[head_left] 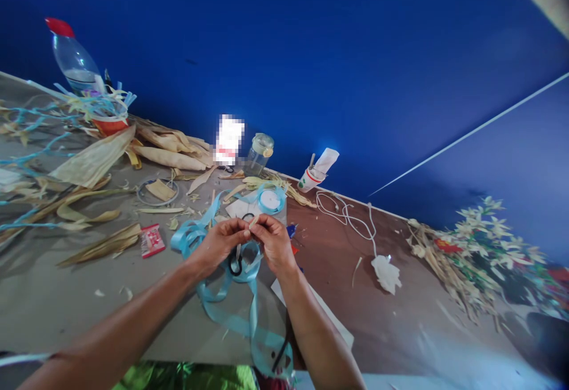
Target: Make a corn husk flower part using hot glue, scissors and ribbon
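My left hand and my right hand meet above the table, fingertips nearly touching. Both are closed in a pinch on a small pale strip that looks like corn husk; the fingers hide most of it. Under them lies a loose tangle of light blue ribbon, trailing over the table's front edge. Black-handled scissors rest on the ribbon, partly covered by my hands. Just beyond my fingers sits a ribbon spool with a white centre.
Dried corn husks and a red packet lie at left. A capped bottle, a glass jar and a paper cup stand along the blue wall. A white cable and husk flowers are at right.
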The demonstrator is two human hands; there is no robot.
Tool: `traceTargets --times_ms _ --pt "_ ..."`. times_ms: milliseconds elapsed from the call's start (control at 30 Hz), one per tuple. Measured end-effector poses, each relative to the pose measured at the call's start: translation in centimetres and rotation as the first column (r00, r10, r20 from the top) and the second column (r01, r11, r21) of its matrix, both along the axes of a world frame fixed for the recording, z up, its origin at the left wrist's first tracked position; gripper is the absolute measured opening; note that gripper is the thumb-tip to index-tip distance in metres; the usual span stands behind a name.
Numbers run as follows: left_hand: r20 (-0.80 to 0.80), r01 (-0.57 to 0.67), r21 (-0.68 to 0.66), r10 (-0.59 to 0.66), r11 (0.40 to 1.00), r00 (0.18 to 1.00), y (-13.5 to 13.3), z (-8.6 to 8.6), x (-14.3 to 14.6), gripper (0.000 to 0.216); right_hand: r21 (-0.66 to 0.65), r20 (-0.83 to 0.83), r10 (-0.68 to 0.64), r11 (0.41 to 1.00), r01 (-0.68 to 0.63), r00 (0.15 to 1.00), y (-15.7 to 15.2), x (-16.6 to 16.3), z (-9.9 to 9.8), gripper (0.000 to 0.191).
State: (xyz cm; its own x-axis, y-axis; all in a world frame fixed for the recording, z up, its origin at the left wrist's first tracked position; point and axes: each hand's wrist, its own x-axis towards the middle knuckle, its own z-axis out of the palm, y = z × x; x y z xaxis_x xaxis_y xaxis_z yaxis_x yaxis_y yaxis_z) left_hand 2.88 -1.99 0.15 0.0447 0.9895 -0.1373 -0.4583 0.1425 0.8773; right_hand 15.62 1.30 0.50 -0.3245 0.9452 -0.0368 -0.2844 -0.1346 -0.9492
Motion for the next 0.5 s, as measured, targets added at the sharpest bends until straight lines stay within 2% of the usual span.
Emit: traceTargets --times_ms 233,500 --pt "-0.001 -0.026 0.016 0.026 1.0 1.0 0.09 -0.02 -0.02 0.017 -0.015 -0.031 0.1 0.995 -0.101 0.994 0.28 0.35 -0.25 0.01" --pt "-0.016 -0.015 0.01 0.015 1.0 1.0 0.12 -0.3 -0.07 0.018 -0.051 -0.031 0.096 0.994 -0.098 0.995 0.41 0.3 -0.27 0.009"
